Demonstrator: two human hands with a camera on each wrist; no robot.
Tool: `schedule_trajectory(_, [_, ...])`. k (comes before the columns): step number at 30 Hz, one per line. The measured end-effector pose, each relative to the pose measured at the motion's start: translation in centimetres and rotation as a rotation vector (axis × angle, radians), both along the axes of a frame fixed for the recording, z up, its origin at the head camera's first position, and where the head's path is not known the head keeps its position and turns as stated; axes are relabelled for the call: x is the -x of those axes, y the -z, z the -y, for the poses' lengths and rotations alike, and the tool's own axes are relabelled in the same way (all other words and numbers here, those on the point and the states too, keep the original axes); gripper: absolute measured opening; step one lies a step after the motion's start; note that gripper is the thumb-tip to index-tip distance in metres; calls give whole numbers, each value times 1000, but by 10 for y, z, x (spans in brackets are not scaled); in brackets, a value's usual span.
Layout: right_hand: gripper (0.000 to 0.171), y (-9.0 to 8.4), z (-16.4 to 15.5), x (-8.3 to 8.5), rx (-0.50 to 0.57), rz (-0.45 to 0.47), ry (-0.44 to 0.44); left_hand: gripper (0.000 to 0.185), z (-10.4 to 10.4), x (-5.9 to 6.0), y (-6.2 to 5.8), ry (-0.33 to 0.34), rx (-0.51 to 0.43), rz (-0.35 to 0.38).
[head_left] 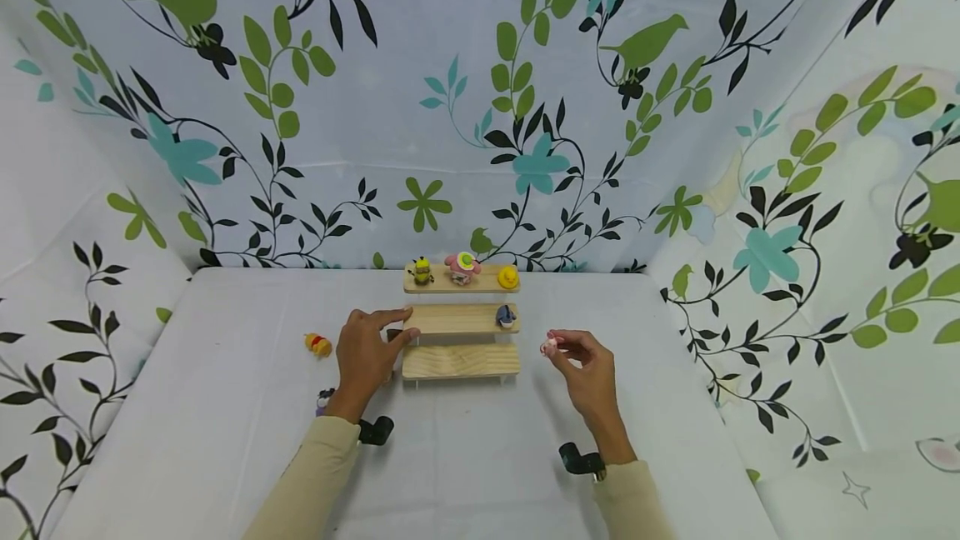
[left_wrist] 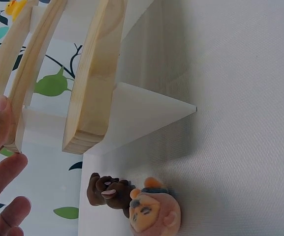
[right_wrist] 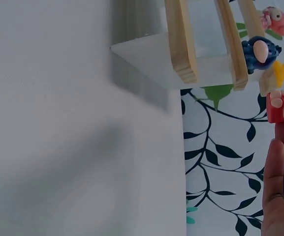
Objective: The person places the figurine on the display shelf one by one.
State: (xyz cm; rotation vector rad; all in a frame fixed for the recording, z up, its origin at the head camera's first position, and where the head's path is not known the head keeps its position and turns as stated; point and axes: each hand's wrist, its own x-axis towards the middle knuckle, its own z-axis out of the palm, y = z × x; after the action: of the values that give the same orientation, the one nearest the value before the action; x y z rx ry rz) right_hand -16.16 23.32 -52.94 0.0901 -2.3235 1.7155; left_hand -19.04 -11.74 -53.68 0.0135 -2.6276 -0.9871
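Observation:
A three-tier wooden display shelf stands on the white table, its planks on pale side supports. My left hand pinches the left end of the middle plank, thumb at the front and index finger behind. To the right of the shelf, my right hand holds a small red and pink figurine at its fingertips, raised over the table. A blue figurine sits at the right end of the middle plank. On the top plank are a green-yellow figurine, a pink one and a yellow duck.
Left of my left hand lies a yellow and red bear figurine. A black-and-white figurine is partly hidden by that wrist. A dark brown figurine and a peach-coloured one lie by the shelf's left side. Patterned cloth hangs behind.

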Motion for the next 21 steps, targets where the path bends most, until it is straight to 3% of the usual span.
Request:
schedule_trajectory(9, [26,-13,21,10,1,-53,-81,47,1,1,1,-2,2,-13])
schedule_trajectory(21, [26,-33,53,27,-39,-72,-125,47,1,0,-1,2,3,-13])
